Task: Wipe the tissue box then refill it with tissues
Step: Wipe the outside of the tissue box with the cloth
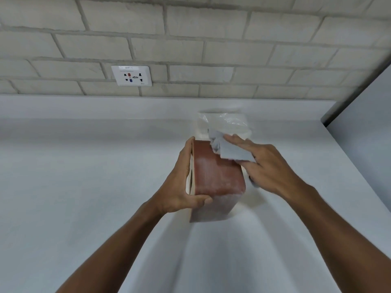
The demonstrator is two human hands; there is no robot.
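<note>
Head view: a reddish-brown rectangular tissue box (218, 176) held over a white counter (84, 187).
The left hand (177, 182) grips the box's left side, fingers curled close together, thumb on the near edge. The right hand (268, 166) pinches a crumpled pale grey cloth (230, 149) between spread fingers at the box's far right corner. A clear plastic tissue pack (224, 121) lies just beyond.

Soft even light, wide-angle edge bending

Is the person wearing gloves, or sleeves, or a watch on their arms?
No. The left hand and right hand are bare, with no gloves or rings showing. The left forearm and right forearm are bare too: no sleeves, watch or bracelet in view.
</note>
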